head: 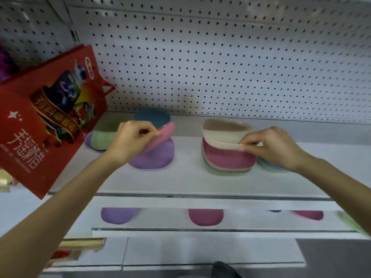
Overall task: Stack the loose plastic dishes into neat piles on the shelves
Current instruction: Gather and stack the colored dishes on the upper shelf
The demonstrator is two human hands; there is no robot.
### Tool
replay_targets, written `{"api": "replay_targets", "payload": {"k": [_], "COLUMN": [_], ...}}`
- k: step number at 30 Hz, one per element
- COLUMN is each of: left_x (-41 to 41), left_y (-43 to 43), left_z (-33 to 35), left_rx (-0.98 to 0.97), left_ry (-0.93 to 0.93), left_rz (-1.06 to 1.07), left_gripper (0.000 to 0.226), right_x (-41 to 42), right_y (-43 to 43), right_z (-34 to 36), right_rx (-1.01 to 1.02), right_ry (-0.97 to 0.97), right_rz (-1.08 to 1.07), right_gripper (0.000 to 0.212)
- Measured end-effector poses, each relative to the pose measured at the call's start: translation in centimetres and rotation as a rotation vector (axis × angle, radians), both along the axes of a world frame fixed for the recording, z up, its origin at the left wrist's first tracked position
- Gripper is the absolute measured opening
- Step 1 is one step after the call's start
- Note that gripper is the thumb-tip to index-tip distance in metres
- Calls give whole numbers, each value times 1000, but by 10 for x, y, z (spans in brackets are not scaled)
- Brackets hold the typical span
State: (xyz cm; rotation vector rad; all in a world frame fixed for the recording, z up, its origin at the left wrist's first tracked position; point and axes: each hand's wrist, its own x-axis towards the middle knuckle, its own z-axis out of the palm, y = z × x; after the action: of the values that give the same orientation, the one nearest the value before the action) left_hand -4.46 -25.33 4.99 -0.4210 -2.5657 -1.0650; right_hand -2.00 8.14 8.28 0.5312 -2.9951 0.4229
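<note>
Forearms: left forearm (60,197) and right forearm (331,177) reach in from below, towards the upper shelf (180,177).
Lower shelf: a purple dish (118,215) and a magenta dish (205,216) lie loose, below the landmark and nearer us.
Landmark: the pile (228,159) of dishes topped in magenta, at mid-shelf.
Right hand: the right hand (269,147) pinches the near rim of a cream dish (220,137) between curled fingertips and thumb. The dish is tilted up directly over the pile, its lower edge at or just above the top dish.
Left hand: well left of the pile, the left hand (132,139) has its fingers curled round the edge of a pink dish (164,135), held tilted.
Under the pink dish: a lilac dish (154,155) lies on the shelf.
Other loose pieces: a teal dish (152,117) behind the pink one; a green dish (100,139) farther left.
Far left of the pile: a red gift bag (46,117) leans against the pegboard (220,57).
Handling, my guess: thin plastic, light, fairly stiff and smooth, unlikely to break. A rim pinch is enough. The dishes could slide if set down off-centre, so lining up the edges matters more than grip force.
</note>
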Motion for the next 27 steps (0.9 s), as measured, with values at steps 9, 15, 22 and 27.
{"api": "replay_targets", "payload": {"k": [9,15,22,27], "left_x": [5,15,20,22], "left_y": [64,124,171,187], "left_z": [38,29,5,-1], "left_rx": [-91,-174,-514,-557], "left_ry": [162,163,271,58], "left_rz": [-148,-299,-403,-430], "left_gripper": [15,27,30,36], "right_x": [12,14,15,-1], "right_y": [19,48,79,91], "right_z": [-35,-7,-16,-20], "right_rx": [-104,-538,-543,-454], "right_ry": [-128,-18,-164,-232], "right_rz": [46,-103,-41,46], "right_gripper": [36,27,21,26]}}
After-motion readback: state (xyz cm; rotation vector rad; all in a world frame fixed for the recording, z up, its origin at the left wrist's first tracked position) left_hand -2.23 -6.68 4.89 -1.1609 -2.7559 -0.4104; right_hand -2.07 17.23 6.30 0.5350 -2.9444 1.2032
